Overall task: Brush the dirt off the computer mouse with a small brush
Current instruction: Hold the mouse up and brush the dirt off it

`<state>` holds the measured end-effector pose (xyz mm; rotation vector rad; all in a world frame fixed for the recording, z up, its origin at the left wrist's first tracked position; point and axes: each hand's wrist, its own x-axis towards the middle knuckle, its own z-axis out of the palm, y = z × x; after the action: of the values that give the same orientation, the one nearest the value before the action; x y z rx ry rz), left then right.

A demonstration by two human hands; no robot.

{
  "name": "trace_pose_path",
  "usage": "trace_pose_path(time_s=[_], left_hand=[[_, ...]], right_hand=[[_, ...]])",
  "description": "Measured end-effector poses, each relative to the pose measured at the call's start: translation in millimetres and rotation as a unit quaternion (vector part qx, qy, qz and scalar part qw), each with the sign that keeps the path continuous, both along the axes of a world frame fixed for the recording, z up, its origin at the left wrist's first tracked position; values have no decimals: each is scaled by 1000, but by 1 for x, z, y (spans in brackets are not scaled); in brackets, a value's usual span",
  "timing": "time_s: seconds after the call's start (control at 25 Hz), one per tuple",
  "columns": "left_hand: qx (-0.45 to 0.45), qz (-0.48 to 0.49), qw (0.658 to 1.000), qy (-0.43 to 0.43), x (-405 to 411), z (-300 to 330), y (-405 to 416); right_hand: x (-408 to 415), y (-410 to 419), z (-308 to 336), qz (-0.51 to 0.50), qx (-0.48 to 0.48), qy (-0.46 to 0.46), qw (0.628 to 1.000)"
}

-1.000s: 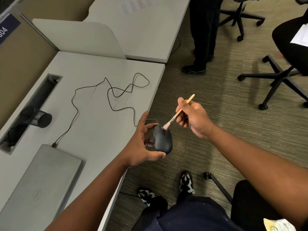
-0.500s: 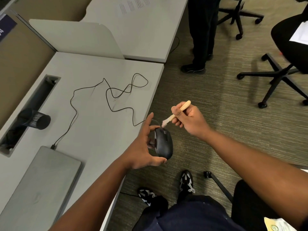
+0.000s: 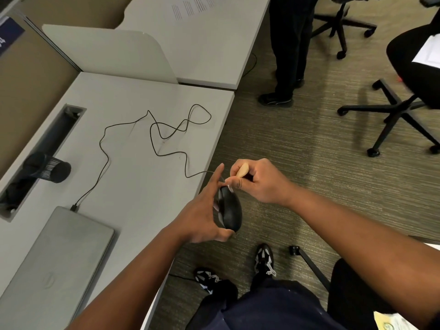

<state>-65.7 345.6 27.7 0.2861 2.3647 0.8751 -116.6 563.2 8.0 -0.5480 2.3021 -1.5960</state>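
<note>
My left hand [image 3: 202,210] grips a black computer mouse [image 3: 230,211] just past the desk's right edge, thumb under its rear and fingers behind it, turned on its side. My right hand [image 3: 259,181] pinches a small wooden-handled brush [image 3: 242,171]; only the pale handle end shows, pointing up and left. The bristle end touches the front of the mouse near my fingertips, mostly hidden by my fingers. The mouse's black cable [image 3: 166,136] loops over the grey desk [image 3: 133,177] to a closed laptop.
A closed silver laptop [image 3: 59,256] lies at the desk's near left. A black mesh cup [image 3: 51,169] lies by the cable slot [image 3: 40,148]. A person's legs [image 3: 288,51] stand by the far desk. Office chairs [image 3: 400,101] are on the carpet to the right.
My right hand has moved down and left, closer to the mouse, and the brush handle has swung from slanting up-right to nearly hidden in my fingers. The mouse has rolled more onto its side.
</note>
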Motion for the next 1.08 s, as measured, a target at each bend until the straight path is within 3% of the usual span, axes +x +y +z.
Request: trace_pose_path(time_s=[0.16,0.32,0.4,0.64,0.76,0.92,1.08], left_hand=[[-1,7,1000,-2,1,0,-1],[2,15,1000,-2,0,-2,-4],[5,13,1000,-1,0,-1,-3],[11,9,1000,-3,2,0,-3],[12,12,1000,-3,2,-1,-2],[9,12,1000,-3,2,-3,-4],[15,6,1000,-2,1,-4,-4]], right_hand=[[2,0,-10,-67,-6,49,997],[1,-1,-4,-84,-102,-65,989],[1,-2,-3,-53,-101,-77,990],[0,-5,-15,-29,13,66,997],[3,-6,-19,-69,13,95,993],[1,-3,-12,-106,-68,19,992],[1,-6,-11,-52,-48,-6,997]])
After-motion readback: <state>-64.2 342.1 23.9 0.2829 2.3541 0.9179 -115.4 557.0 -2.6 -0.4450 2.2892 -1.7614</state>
